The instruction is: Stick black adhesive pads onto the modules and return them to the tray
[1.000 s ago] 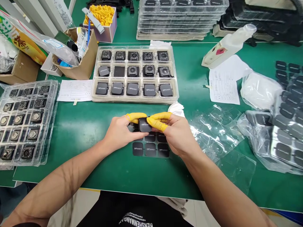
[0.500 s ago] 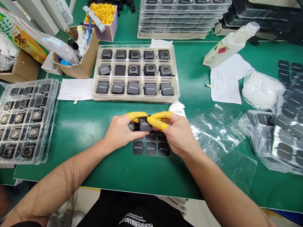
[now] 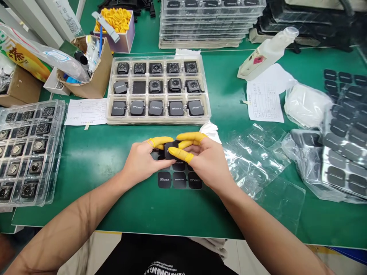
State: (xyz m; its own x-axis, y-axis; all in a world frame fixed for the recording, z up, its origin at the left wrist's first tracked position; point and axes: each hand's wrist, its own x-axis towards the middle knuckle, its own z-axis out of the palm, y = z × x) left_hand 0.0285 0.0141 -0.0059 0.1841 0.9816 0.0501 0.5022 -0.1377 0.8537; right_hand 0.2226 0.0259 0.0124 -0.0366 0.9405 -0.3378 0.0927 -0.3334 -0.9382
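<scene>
Between both hands is a black square watch case (image 3: 169,146), its dark face turned up toward me. My left hand (image 3: 145,154), with yellow finger cots, grips the case by its left side. From the right, my right hand (image 3: 200,156), also in yellow finger cots, holds it with the thumb lying across the face and the fingers behind. Below them on the table lies a sheet of black square screen films (image 3: 179,180) printed "HiFuture", partly covered by my hands. Beyond stands a clear tray (image 3: 159,121) of watch cases, some face up with films, others back up; one pocket in its middle row holds no case.
A second tray of watch cases (image 3: 59,152) is at left. Cardboard boxes (image 3: 99,82) and a box of yellow finger cots (image 3: 126,40) stand behind it. A white bottle (image 3: 265,55), papers (image 3: 265,103), clear plastic sheets (image 3: 258,152) and bagged films (image 3: 338,172) lie at right.
My right thumb has slid left across the watch case's face, covering more of its print, and the right index finger has stretched over its top. The whole view has shifted slightly.
</scene>
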